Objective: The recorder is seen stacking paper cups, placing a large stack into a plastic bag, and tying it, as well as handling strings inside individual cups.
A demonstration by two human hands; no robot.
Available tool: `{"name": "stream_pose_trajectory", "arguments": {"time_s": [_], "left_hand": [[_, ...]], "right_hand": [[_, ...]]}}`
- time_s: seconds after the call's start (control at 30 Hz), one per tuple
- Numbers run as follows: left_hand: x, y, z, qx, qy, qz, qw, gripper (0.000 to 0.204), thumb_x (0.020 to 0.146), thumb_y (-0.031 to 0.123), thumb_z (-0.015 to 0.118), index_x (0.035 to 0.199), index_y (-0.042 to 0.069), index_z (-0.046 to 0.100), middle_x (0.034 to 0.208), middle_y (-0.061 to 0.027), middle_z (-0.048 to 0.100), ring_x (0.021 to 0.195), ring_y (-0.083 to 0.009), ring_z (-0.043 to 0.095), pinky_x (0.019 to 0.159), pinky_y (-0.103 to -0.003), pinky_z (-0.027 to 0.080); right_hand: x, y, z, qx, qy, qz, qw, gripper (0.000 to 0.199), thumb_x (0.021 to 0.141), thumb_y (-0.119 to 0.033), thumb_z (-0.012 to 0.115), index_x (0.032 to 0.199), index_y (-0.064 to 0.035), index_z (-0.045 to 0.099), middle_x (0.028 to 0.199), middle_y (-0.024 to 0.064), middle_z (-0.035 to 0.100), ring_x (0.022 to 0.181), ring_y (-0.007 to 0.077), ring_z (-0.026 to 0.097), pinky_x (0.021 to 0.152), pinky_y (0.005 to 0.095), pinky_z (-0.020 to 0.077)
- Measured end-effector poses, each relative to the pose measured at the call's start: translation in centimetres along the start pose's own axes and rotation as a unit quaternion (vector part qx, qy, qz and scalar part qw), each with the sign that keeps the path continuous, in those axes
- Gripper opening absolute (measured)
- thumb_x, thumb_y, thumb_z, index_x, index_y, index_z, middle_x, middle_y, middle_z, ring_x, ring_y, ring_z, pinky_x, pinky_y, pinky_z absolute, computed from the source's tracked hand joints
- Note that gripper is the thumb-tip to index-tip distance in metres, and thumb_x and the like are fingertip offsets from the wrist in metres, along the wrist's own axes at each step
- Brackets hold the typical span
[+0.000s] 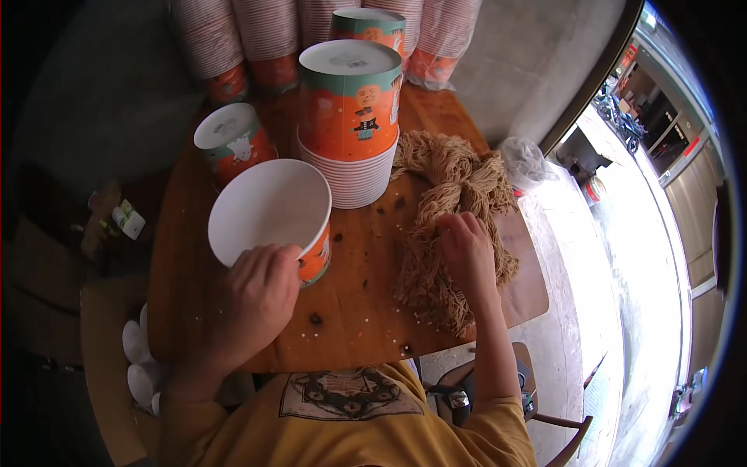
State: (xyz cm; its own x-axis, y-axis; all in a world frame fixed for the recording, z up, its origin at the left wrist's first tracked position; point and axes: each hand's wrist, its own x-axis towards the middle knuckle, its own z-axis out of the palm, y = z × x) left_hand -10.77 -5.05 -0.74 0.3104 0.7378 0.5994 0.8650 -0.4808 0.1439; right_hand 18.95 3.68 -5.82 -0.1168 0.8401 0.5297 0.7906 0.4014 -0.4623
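Two hands: left (pixel 261 284) gripping open paper cup (pixel 272 214), right (pixel 467 253) pinching dry noodles (pixel 447 226), cup stack (pixel 350 117) between.

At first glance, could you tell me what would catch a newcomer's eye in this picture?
The tall stack of orange paper cups at the middle back of the wooden table stands out first. Right of it lies a heap of tan dried noodles, with the right hand resting on it. In front, the left hand grips the rim of an empty white-lined cup.

Yellow short-sleeved T-shirt, dark graphic print on pale panel at chest; forearms and hands bare.
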Motion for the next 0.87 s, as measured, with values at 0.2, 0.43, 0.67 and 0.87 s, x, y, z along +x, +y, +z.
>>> {"name": "stream_pose_trajectory", "arguments": {"time_s": [0.2,0.43,0.67,0.87], "left_hand": [[-0.3,-0.2,2.0,0.019,-0.007,0.023,1.000,0.028,0.078,-0.002,0.062,0.105,0.001,0.053,0.085,-0.0122,0.056,0.077,-0.0284,0.058,0.069,-0.038,0.046],[-0.2,-0.2,2.1,0.031,-0.004,0.020,0.999,0.028,0.077,-0.001,0.063,0.104,0.001,0.054,0.083,-0.0109,0.055,0.076,-0.0271,0.057,0.068,-0.038,0.046],[-0.1,0.7,2.0,0.026,0.056,0.032,0.998,0.037,0.076,0.000,0.068,0.110,0.003,0.055,0.101,-0.0116,0.053,0.096,-0.0282,0.056,0.078,-0.038,0.047],[-0.3,3.5,2.2,-0.367,-0.002,-0.038,0.930,0.058,0.079,0.002,0.070,0.130,0.000,0.041,0.127,-0.0163,0.050,0.112,-0.0295,0.053,0.093,-0.037,0.045]], "right_hand": [[-0.3,-0.2,-0.5,0.021,-0.103,-0.061,0.993,0.014,0.083,-0.008,0.060,0.097,-0.0088,0.064,0.096,0.0088,0.056,0.097,0.0305,0.052,0.084,0.0411,0.0457],[-0.3,0.5,0.1,-0.066,-0.115,-0.136,0.982,0.010,0.080,-0.009,0.062,0.090,-0.0078,0.061,0.092,0.0081,0.054,0.093,0.0299,0.052,0.082,0.0404,0.0462],[-0.2,-1.3,-0.5,0.038,-0.094,-0.103,0.990,0.008,0.080,-0.004,0.064,0.084,-0.0076,0.059,0.101,0.0064,0.057,0.098,0.0295,0.051,0.085,0.0377,0.0442],[-0.6,-7.0,-1.7,0.112,-0.107,-0.213,0.965,0.030,0.071,-0.006,0.068,0.099,-0.0107,0.061,0.119,0.0110,0.054,0.113,0.0322,0.043,0.097,0.0444,0.0389]]}}
